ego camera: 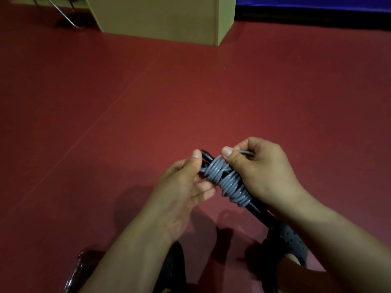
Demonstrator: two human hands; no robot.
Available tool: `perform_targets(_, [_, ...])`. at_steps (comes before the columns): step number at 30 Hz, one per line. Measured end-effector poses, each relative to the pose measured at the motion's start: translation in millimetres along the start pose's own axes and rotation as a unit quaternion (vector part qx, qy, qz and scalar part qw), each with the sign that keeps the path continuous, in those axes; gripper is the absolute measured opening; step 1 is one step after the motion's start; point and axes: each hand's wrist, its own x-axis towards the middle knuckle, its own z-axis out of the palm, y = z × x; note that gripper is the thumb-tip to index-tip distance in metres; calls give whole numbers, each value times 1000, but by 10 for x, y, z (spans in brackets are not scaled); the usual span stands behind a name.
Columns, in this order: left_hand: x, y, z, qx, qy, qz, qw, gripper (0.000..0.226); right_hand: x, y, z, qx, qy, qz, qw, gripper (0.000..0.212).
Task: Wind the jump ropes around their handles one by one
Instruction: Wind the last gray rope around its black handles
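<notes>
Red floor underfoot. Nearest, dark perforated shoe. Above, grey plastic jump rope coiled round black handles, gripped by right hand w/ loose end pinched; left hand pinching handles' far end. Tan cardboard box at back.

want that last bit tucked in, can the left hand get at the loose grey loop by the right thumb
Probably yes: the left hand holds the handles right beside the grey loop, nothing between, though the right hand already pinches it.

nothing readable anywhere here tbh, no text, labels, brand names or numbers on anything that's showing in the shot
</notes>
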Motion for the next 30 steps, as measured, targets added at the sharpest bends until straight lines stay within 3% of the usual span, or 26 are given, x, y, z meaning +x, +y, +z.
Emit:
perform_targets(2, [-26,10,59,-35,-21,-19,999,29,41,-4,-17,-11,58,-12,998,27])
perform_targets(4, [-72,2,94,-4,-58,-40,997,32,48,-40,-24,-4,100,-17,995,27])
perform_targets(8, [-146,-37,162,45,-124,-31,991,61,-17,-100,30,-9,133,-29,991,25])
perform_targets(16, [-131,-72,261,9,-51,3,999,65,-156,-216,185,74,5,-10,997,12])
perform_targets(21, [-133,11,151,28,-78,-32,996,70,-97,-309,113,211,-92,39,972,32])
perform_targets(27, [-102,50,32,6,-79,-25,997,69,-80,-331,-15,128,-100,13,987,40])
perform_targets(30, [-114,57,17,8,-80,-24,996,66,-102,-326,-48,142,-129,41,981,39])
